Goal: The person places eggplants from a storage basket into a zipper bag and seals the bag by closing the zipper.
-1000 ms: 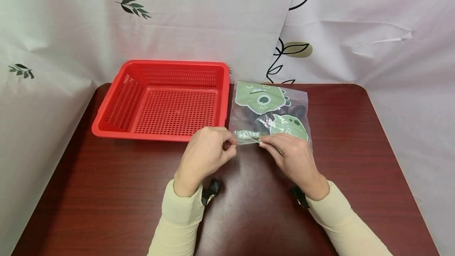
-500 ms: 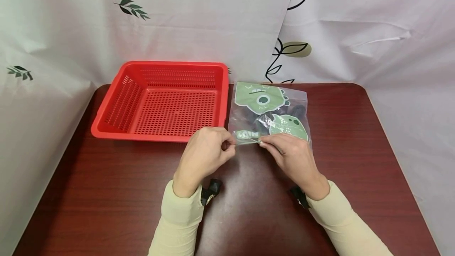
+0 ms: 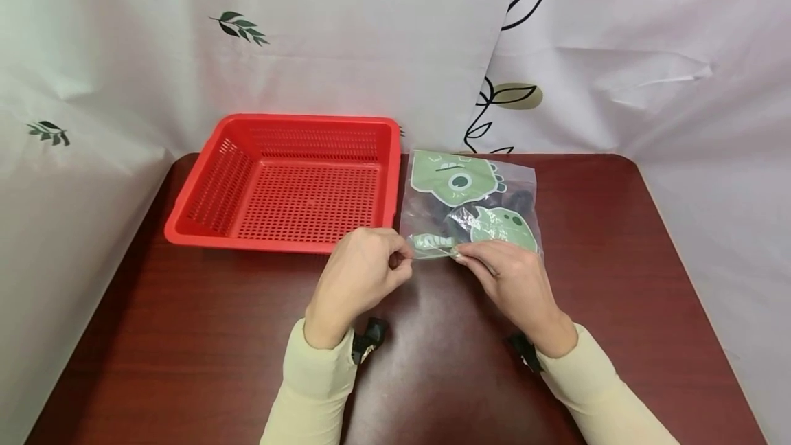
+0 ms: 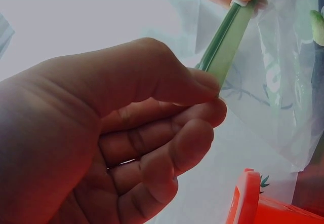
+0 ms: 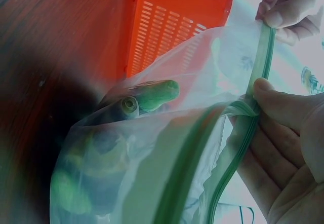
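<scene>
A clear zip bag (image 3: 460, 184) with green cartoon prints lies toward the back of the table, its mouth edge facing me. My left hand (image 3: 361, 273) pinches the left end of its green zip strip (image 4: 228, 46) between thumb and index finger, the other fingers loosely curled. My right hand (image 3: 513, 280) pinches the strip farther right, at a small white slider (image 4: 240, 2). In the right wrist view, the strip is joined between the hands, and the mouth gapes on the other side of my right thumb. Dark things with green ends (image 5: 159, 95), resembling eggplants, show inside.
A red perforated plastic basket (image 3: 247, 244) stands left of the bag, close beside it, with nothing in it. White patterned cloth (image 3: 346, 33) hangs behind and at both sides of the dark red wooden table (image 3: 204, 335).
The head view has tilted slightly, so everything sits a little lower in it. Both hands keep their places on the bag's zip strip.
</scene>
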### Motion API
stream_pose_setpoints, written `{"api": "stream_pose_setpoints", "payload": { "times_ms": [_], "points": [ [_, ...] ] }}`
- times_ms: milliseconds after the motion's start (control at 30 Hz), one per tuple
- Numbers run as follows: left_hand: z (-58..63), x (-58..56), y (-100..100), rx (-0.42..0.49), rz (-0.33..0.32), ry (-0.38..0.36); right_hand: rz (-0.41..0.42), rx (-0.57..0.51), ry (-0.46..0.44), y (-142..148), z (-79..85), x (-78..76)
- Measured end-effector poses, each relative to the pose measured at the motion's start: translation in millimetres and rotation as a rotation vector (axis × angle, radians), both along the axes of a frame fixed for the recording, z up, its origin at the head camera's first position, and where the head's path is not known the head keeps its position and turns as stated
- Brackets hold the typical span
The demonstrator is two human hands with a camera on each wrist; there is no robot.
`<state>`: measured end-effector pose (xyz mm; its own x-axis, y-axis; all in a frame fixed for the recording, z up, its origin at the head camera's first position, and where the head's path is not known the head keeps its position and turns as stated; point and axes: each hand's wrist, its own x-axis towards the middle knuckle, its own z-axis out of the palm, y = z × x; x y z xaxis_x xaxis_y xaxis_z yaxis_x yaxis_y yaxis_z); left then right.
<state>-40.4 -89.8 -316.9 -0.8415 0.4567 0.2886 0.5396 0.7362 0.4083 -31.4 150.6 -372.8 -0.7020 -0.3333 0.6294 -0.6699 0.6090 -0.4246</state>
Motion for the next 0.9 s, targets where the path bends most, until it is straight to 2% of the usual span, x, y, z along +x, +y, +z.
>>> {"api": "stream_pose_setpoints", "payload": {
  "times_ms": [667,900],
  "points": [
    [-1.7,0.1,-1.0,0.017,-0.002,0.005,-0.020,-0.004,0.036,0.4,-0.8,2.6],
    [-2.5,-0.6,-1.6,0.014,-0.016,0.019,-0.025,-0.004,0.003,2.5,-2.9,3.0]
  ]
}}
